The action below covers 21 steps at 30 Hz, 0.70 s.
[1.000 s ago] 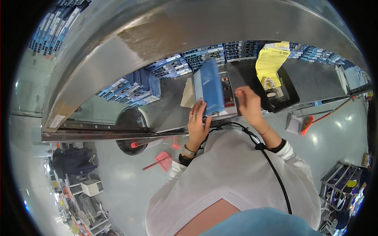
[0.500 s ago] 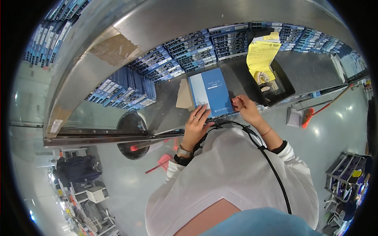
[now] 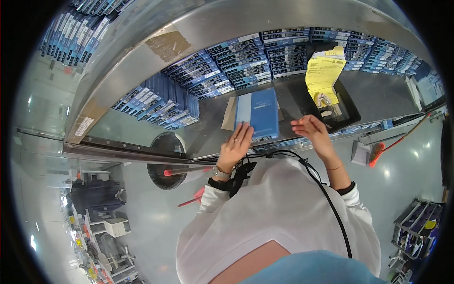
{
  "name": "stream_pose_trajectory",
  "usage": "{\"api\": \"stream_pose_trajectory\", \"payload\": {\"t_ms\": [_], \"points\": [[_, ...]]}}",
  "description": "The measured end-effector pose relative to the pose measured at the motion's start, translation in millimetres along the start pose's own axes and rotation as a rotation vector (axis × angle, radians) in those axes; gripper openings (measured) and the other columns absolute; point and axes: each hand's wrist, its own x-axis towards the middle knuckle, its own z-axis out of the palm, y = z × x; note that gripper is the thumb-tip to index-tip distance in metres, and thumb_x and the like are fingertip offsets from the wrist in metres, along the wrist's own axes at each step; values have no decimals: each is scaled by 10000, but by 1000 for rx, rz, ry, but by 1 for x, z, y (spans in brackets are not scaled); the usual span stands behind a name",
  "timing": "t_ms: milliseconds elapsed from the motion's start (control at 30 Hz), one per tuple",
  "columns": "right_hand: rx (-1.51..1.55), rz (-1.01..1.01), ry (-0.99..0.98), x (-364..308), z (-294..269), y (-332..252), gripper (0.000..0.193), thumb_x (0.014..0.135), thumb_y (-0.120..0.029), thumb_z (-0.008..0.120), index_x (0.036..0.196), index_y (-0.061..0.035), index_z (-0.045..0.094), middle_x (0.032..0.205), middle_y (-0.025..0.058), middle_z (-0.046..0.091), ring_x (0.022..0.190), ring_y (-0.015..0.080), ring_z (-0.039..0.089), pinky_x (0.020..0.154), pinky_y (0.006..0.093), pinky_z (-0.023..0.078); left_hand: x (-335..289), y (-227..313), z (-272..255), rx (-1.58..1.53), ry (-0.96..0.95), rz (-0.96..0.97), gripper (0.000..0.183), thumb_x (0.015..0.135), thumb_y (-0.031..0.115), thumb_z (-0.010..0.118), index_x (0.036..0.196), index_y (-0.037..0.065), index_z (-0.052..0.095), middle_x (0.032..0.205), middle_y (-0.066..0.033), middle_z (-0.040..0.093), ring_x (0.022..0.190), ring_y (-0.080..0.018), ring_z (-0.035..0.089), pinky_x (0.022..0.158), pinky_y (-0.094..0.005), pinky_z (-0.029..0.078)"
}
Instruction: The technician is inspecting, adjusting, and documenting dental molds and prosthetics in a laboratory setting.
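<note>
A flat blue box (image 3: 263,111) with a pale blue strip down its left side sits at the shelf's front, over a piece of tan cardboard (image 3: 228,115). My left hand (image 3: 234,146) rests its straight fingers on the box's lower left corner; the thumb is hidden. To the right of the box, touching nothing that I can see, my right hand (image 3: 314,133) is raised with its fingers loosely apart. Beside it stands a black tray (image 3: 352,106) containing a dental arch model (image 3: 324,99), smaller pieces and a yellow paper slip (image 3: 326,73) rising over the back.
Stacks of blue boxes (image 3: 243,64) line the shelf's back and left (image 3: 158,102). A metal beam (image 3: 213,28) arches above the metal shelf (image 3: 378,94). Below stand a dark bin (image 3: 163,177) at the left and an orange broom (image 3: 377,154) with a dustpan (image 3: 361,153) at the right.
My right hand has drawn away from the box's right edge, its fingers extending. Cardboard now shows on the box's right side too. The whole view has shifted slightly.
</note>
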Motion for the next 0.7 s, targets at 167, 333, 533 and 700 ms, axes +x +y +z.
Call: {"api": "stream_pose_trajectory", "payload": {"t_ms": [167,333,533,700], "points": [[-88,-119,193,-26,-22,-28,200,1011,-216,461,972,-35,537,974,102,636,882,172,626,826,284,503,36,-17,-55,59,259,1,368,771,-2,616,1136,46,623,1131,-90,670,1065,-272,647,756,-312,580],[-95,-170,306,-58,-37,-40,201,1010,-218,469,965,-42,557,881,53,617,795,125,598,766,255,491,95,-46,-109,209,568,-15,354,779,-54,519,1102,31,635,1108,-110,682,1023,-325,661,753,-340,585],[-150,-290,384,-73,-38,-48,210,1006,-230,481,954,-43,561,847,35,603,760,111,584,735,242,483,196,-101,-83,357,437,-57,330,844,58,586,1167,113,628,1115,-68,681,1018,-270,662,807,-339,557],[-130,-304,492,-97,-49,-39,217,1004,-233,485,951,-36,561,841,35,604,751,110,583,718,238,480,237,-116,-46,317,275,-17,346,898,274,613,1210,124,606,1162,-91,655,1118,-262,602,924,-393,488]]}}
